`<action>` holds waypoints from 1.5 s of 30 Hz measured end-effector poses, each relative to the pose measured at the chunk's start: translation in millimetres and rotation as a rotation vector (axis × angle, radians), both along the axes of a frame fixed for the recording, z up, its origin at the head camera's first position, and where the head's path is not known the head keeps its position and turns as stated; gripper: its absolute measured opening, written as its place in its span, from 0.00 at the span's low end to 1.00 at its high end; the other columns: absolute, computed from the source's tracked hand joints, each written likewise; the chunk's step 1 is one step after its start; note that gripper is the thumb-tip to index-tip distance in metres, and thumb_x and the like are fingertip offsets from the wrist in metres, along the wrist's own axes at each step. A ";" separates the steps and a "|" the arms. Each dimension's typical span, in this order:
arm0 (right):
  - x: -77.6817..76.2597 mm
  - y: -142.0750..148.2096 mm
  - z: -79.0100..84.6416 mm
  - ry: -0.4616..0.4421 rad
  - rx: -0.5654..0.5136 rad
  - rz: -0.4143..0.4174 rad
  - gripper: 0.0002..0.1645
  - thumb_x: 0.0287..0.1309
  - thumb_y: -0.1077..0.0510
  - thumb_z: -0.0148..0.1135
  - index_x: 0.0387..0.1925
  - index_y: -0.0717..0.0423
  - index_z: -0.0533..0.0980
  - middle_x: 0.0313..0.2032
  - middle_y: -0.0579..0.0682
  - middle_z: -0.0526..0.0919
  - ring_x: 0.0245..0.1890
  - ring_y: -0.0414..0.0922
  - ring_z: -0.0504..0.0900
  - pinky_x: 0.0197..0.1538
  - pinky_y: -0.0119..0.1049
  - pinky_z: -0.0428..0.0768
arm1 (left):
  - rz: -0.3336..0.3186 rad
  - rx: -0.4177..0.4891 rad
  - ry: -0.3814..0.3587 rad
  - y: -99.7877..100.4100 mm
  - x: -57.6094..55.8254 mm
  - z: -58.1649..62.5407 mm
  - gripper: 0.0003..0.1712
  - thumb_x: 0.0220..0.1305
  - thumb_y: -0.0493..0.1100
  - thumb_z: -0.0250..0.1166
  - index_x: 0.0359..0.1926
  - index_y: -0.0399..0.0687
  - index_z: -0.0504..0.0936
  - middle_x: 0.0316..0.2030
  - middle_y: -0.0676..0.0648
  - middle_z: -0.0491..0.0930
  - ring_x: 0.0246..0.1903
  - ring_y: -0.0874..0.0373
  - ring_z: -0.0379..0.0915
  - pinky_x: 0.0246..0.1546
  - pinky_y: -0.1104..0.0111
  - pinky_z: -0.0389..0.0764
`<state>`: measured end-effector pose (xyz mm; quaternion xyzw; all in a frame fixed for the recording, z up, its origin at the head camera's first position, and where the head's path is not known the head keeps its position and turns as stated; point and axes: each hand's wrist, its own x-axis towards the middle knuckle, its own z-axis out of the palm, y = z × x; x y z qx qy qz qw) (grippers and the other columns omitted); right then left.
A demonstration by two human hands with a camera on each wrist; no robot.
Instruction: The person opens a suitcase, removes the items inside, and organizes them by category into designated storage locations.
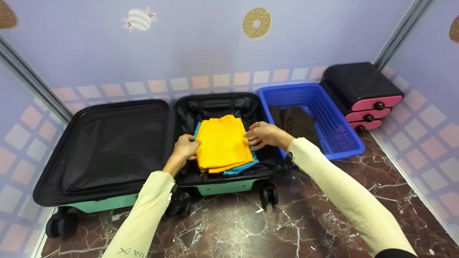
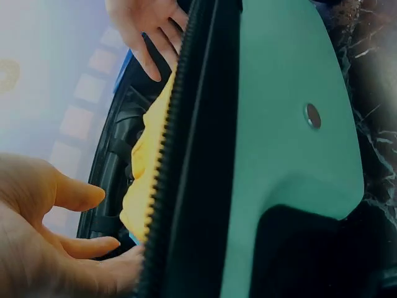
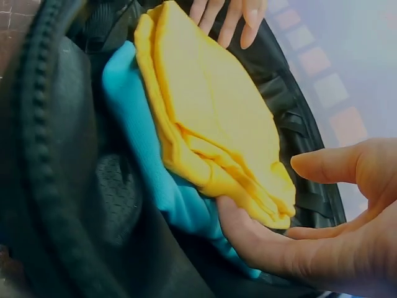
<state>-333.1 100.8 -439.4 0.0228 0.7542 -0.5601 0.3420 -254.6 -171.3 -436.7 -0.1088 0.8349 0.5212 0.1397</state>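
A folded yellow garment (image 1: 224, 143) lies on a folded blue garment (image 1: 242, 168) in the right half of an open suitcase. At the stack's left side is my left hand (image 1: 184, 148); the left wrist view shows its thumb and fingers (image 2: 80, 245) spread apart. On the opposite side, my right hand (image 1: 265, 134) has its fingers against the stack's edge. Seen from the right wrist, one fingertip touches the yellow garment (image 3: 211, 105) near its lower fold, over the blue garment (image 3: 139, 124), while the thumb stands apart from the cloth.
The suitcase's black-lined other half (image 1: 114, 147) lies open at left. A blue basket (image 1: 340, 132) at right holds a dark brown garment (image 1: 297, 123). Beside it stands a black drawer unit (image 1: 362, 82) with pink fronts. Patterned walls enclose the marbled floor (image 1: 279, 229).
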 end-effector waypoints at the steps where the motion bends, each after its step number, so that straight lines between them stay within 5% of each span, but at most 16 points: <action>1: -0.1 -2.5 -1.2 0.004 0.006 -0.003 0.45 0.75 0.62 0.57 0.81 0.67 0.46 0.69 0.70 0.67 0.54 0.55 0.80 0.67 0.56 0.79 | 0.006 -0.006 0.000 -0.5 -0.4 -1.1 0.32 0.81 0.40 0.51 0.78 0.28 0.57 0.71 0.28 0.66 0.66 0.36 0.72 0.64 0.51 0.81; 5: -1.2 -10.4 -4.4 0.046 0.051 -0.024 0.45 0.72 0.62 0.62 0.80 0.67 0.49 0.61 0.65 0.73 0.40 0.48 0.82 0.60 0.48 0.85 | 0.044 -0.015 0.010 -0.7 -3.8 -8.1 0.30 0.78 0.38 0.55 0.74 0.26 0.65 0.65 0.27 0.74 0.56 0.41 0.80 0.58 0.57 0.85; 8: -1.5 -13.9 -6.7 0.073 0.075 -0.042 0.36 0.69 0.63 0.65 0.73 0.68 0.62 0.53 0.60 0.79 0.32 0.44 0.80 0.49 0.41 0.86 | 0.098 0.032 0.011 0.7 -6.8 -13.0 0.27 0.75 0.37 0.60 0.70 0.26 0.72 0.61 0.28 0.78 0.49 0.45 0.83 0.52 0.61 0.87; 13: -0.9 -16.0 -10.3 0.114 0.102 -0.049 0.05 0.65 0.64 0.70 0.38 0.63 0.83 0.36 0.51 0.85 0.27 0.41 0.80 0.37 0.35 0.85 | 0.144 0.115 0.005 3.2 -8.4 -15.8 0.26 0.72 0.34 0.64 0.67 0.27 0.74 0.60 0.29 0.77 0.56 0.41 0.82 0.54 0.58 0.88; 16: -0.3 -16.0 -11.0 0.125 0.107 -0.054 0.09 0.63 0.65 0.71 0.28 0.57 0.79 0.31 0.49 0.83 0.25 0.41 0.80 0.35 0.34 0.85 | 0.151 0.117 0.011 3.3 -8.0 -16.0 0.25 0.70 0.33 0.65 0.65 0.30 0.76 0.56 0.32 0.78 0.53 0.42 0.83 0.53 0.57 0.88; 20: 1.0 -15.7 -8.6 0.127 0.098 -0.065 0.11 0.60 0.67 0.71 0.39 0.57 0.75 0.35 0.51 0.81 0.24 0.41 0.81 0.35 0.35 0.87 | 0.151 0.133 0.014 2.3 -7.5 -14.6 0.26 0.68 0.32 0.65 0.66 0.35 0.77 0.53 0.36 0.80 0.47 0.47 0.84 0.49 0.59 0.90; 26: 2.5 -11.0 -2.7 0.125 0.080 -0.069 0.32 0.61 0.67 0.69 0.65 0.60 0.71 0.43 0.55 0.82 0.27 0.44 0.86 0.36 0.38 0.89 | 0.122 0.161 0.000 2.7 -7.4 -9.9 0.28 0.69 0.33 0.65 0.69 0.41 0.75 0.58 0.36 0.82 0.51 0.46 0.84 0.51 0.57 0.89; 37: 3.7 4.6 13.2 0.117 0.030 -0.059 0.33 0.65 0.64 0.67 0.70 0.55 0.70 0.52 0.57 0.81 0.38 0.48 0.87 0.45 0.40 0.90 | 0.084 0.241 -0.004 1.0 -6.0 -1.8 0.26 0.71 0.36 0.66 0.68 0.43 0.77 0.49 0.44 0.83 0.41 0.55 0.84 0.45 0.62 0.89; 45: 2.3 13.8 28.1 0.115 -0.006 -0.091 0.30 0.64 0.66 0.66 0.67 0.55 0.71 0.51 0.57 0.82 0.41 0.50 0.89 0.41 0.39 0.90 | 0.052 0.279 -0.023 2.6 -7.0 5.8 0.26 0.71 0.39 0.67 0.68 0.46 0.77 0.54 0.43 0.84 0.48 0.53 0.85 0.48 0.62 0.88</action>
